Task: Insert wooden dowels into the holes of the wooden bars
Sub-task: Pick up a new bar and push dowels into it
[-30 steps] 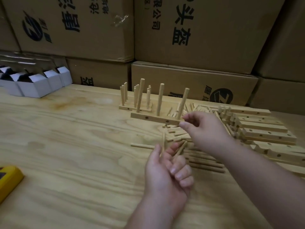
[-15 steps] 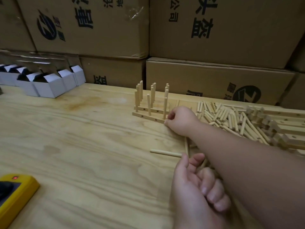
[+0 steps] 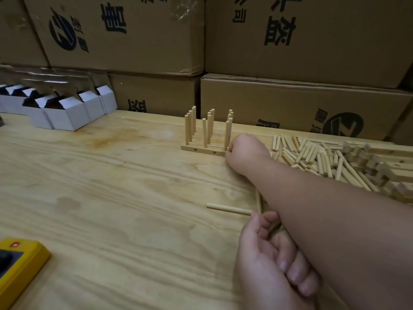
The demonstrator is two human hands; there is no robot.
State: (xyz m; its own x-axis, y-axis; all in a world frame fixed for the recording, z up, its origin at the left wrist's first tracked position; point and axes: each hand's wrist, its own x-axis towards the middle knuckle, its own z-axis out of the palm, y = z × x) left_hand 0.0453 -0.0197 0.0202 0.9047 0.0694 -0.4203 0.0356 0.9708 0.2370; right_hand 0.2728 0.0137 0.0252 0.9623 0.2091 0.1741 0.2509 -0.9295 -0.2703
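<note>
A wooden bar (image 3: 201,150) with three upright dowels (image 3: 204,133) lies on the table, pressed against several other filled bars behind it. My right hand (image 3: 245,151) grips the right end of this front bar, fingers curled round it. My left hand (image 3: 268,253) is low at the near side, palm up, fingers curled round a couple of dowels (image 3: 259,202) whose tips stick out past the thumb. One loose dowel (image 3: 228,208) lies flat just left of that hand. My right forearm crosses over the left hand.
A heap of loose dowels (image 3: 308,153) and a stack of drilled bars (image 3: 391,166) lie at the right. Cardboard cartons (image 3: 290,101) wall the table's far edge. White open boxes (image 3: 67,113) stand far left. A yellow device (image 3: 20,265) sits at the near left.
My right hand carried the three-dowel bar away from me and set it down against the row of filled bars. My left hand stayed near, still holding dowels.
</note>
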